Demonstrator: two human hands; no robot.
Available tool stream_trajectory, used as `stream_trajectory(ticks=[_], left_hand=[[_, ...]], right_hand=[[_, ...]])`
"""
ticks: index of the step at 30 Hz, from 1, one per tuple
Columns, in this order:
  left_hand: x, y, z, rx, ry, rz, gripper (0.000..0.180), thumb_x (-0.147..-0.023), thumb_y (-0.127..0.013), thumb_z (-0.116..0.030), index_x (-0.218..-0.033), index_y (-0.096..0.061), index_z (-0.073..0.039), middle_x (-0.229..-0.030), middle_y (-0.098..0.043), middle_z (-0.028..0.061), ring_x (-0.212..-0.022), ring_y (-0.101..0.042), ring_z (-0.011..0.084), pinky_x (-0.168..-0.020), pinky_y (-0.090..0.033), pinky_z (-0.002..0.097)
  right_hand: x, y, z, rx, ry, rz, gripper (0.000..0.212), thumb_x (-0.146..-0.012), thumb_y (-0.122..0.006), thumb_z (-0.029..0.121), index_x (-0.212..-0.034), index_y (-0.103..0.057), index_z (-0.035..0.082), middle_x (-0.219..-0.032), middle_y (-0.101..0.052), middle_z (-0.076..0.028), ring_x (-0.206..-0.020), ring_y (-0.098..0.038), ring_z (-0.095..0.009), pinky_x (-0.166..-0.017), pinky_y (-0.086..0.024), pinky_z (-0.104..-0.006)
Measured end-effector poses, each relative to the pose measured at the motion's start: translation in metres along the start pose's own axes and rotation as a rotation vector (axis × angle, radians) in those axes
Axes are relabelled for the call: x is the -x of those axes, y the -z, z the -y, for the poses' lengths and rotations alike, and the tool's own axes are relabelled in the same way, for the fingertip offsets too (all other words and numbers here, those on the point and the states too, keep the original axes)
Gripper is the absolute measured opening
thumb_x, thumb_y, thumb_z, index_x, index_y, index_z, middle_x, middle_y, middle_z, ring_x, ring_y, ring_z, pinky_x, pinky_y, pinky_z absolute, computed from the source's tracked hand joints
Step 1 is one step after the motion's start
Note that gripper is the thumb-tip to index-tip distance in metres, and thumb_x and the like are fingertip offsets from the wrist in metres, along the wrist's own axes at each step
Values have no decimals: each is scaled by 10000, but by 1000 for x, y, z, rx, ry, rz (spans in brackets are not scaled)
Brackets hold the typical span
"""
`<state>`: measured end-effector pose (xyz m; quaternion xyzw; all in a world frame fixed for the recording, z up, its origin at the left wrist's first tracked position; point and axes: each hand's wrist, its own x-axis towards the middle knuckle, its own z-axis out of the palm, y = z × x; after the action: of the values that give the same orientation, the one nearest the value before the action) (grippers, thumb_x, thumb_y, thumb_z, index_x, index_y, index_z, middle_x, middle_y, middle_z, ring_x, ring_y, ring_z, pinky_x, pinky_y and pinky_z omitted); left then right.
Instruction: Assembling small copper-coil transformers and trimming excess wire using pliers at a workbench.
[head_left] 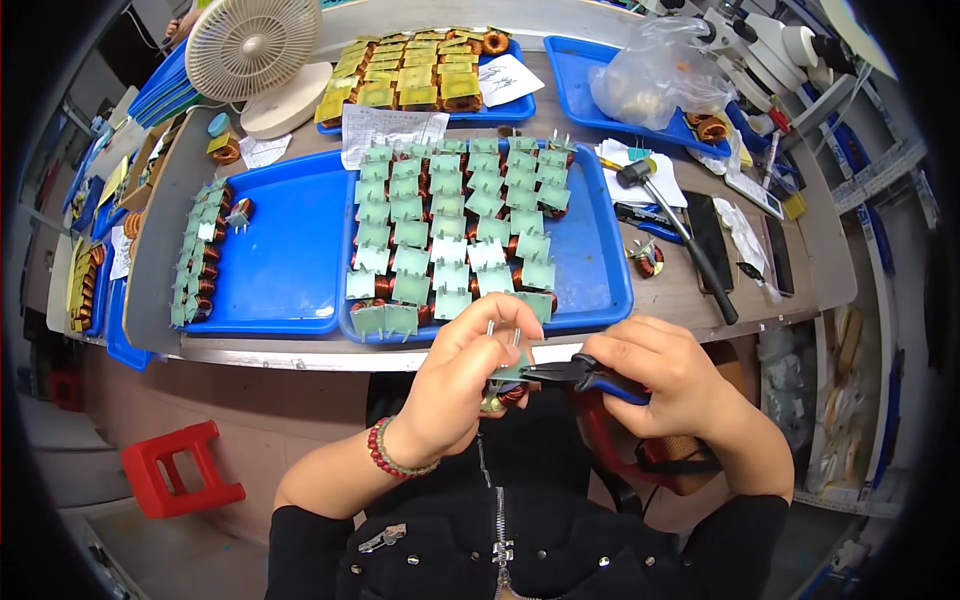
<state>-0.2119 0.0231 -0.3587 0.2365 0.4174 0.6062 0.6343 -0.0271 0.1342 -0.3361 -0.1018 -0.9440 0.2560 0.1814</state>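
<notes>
One bench [665, 305]: a blue tray [590, 270] of green-boarded coils [450, 225] stood along its front edge. Right hand [660, 375]: fingers gripped blue-handled pliers [578, 374]. Left hand [455, 370]: fingers held one copper coil [513, 396] with green board [510, 368], just off the front edge, plier tips at the board.

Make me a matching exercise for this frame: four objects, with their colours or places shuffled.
1. Pliers
2. Fan
3. Stool
4. Hammer

A. Red, on the floor
B. Lying on the right side of the table
C. In the right hand
D. Cream-coloured, toward the table's far left

Pairs: 1-C, 2-D, 3-A, 4-B
</notes>
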Motion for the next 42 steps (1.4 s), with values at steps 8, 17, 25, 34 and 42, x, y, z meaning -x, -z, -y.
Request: stream_trajectory(ticks=[8, 17, 25, 34, 42], left_hand=[[-14, 12, 22, -118, -126, 53, 236, -736, -410, -80, -921, -502, 33, -674, -550, 118, -505, -516, 151, -464, -430, 249], [-15, 14, 13, -130, -141, 45, 265, -709, -414, -29, -936, -512, 64, -651, -552, 104, -499, -485, 118, -465, -416, 235], [-25, 24, 23, -339, -438, 52, 314, -714, -395, -23, -962, -538, 105, -685, -582, 138, -574, -545, 137, -497, -425, 229], [-29, 17, 19, -162, -416, -98, 324, -736, -397, -25, -1020, -519, 73, -680, -587, 135, -603, -547, 123, -529, -422, 217], [-32, 12, 22, -61, -368, -172, 323, -754, -404, -46, -1051, -503, 31, -651, -581, 139, -494, -499, 142, -487, -413, 246]], right_hand=[[7, 0, -12, -486, -279, 247, 389, -661, -679, 27, -1038, -598, -26, -833, -613, -141, -720, -596, -261, -651, -467, -316], [6, 0, -7, -152, -95, 142, 384, -627, -700, 40, -999, -608, 2, -843, -607, -145, -733, -585, -306, -645, -474, -341], [6, -16, -35, -622, -119, 217, 393, -720, -701, 86, -1070, -582, -46, -822, -609, -138, -675, -582, -197, -613, -448, -306], [-10, -2, -12, 5, 12, 120, 461, -661, -706, 127, -1075, -535, 13, -854, -551, -111, -770, -547, -294, -676, -452, -364], [-9, -9, -16, 297, 139, -41, 444, -520, -647, 38, -958, -580, 13, -754, -546, -98, -602, -537, -269, -528, -434, -338]])
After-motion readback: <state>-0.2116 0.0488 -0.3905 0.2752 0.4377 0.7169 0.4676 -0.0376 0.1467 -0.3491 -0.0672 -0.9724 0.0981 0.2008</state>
